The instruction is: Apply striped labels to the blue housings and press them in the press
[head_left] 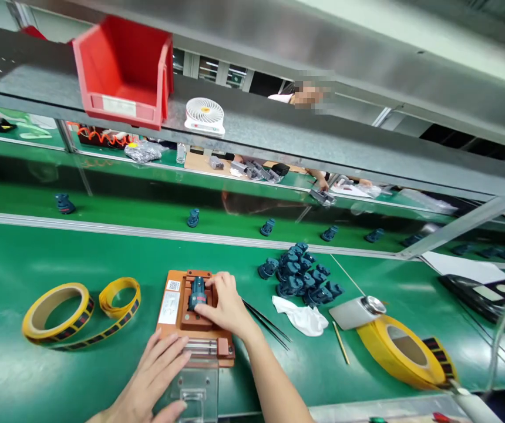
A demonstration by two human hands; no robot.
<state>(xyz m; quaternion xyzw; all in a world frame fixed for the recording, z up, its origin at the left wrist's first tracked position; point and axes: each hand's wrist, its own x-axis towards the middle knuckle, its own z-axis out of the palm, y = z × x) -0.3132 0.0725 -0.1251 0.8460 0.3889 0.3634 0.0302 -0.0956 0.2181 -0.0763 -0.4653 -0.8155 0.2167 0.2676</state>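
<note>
An orange fixture (221, 346) lies on the green bench, with a dark blue moulded part (198, 294) standing upright in its recess. My right hand (221, 302) covers the part's right side, fingers curled over it. My left hand (151, 376) lies open at the fixture's near edge, fingertips on its lower end, above a clear plastic block (193, 393). Right of the fixture are fine black tweezers (266, 324), a white cloth (300, 317) and a heap of similar dark blue parts (299, 276). Yellow-and-black tape rolls (56, 311) lie to the left.
A green conveyor belt (124, 202) beyond a metal rail carries spaced dark blue parts. A red bin (123, 73) and white fan (205, 116) sit on an overhead metal shelf. Across the line, another person's hand (322, 183) works. Another tape roll (404, 352) lies right.
</note>
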